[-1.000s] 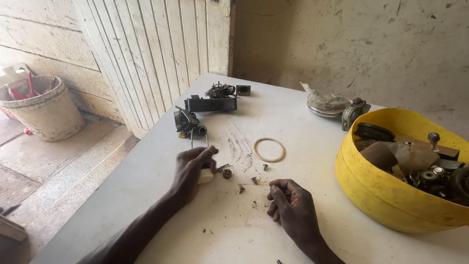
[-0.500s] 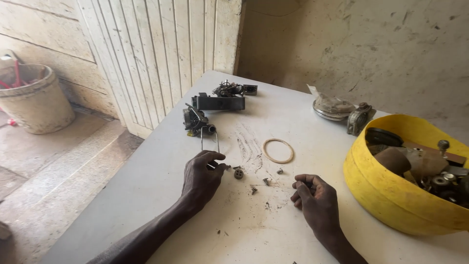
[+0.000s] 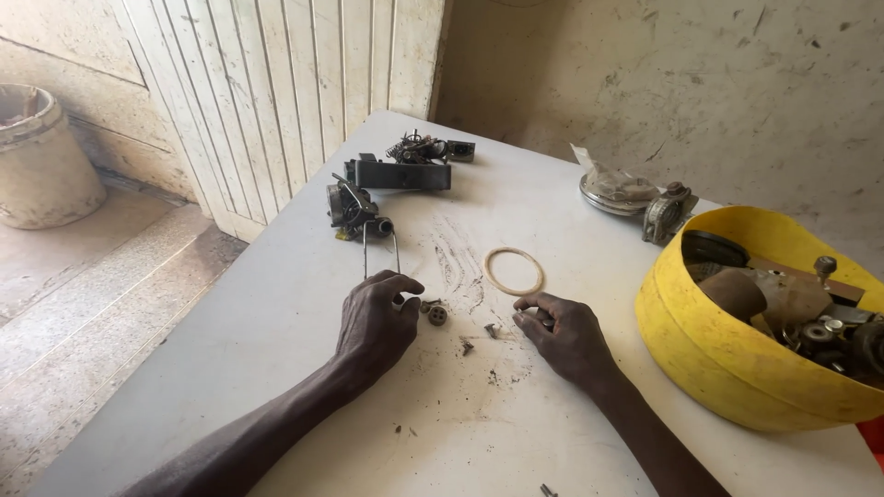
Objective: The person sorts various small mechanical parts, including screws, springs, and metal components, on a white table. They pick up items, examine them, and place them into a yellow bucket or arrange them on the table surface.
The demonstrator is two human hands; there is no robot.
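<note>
Head view: left hand (image 3: pixel 376 322) fingers curled on table (image 3: pixel 276 304) near small metal part (image 3: pixel 437 316); right hand (image 3: pixel 564 333) fingers pinched together, contents unclear; pale ring (image 3: pixel 514 271) beyond.

Yellow bowl (image 3: pixel 727 368) of metal scrap on my right. Pale ring (image 3: pixel 514 271) lies flat mid-table. Black bracket (image 3: pixel 398 175) and spring tangle (image 3: pixel 416 147) at the far edge (touching, I think). Bucket (image 3: pixel 41 156) on the floor.
</note>
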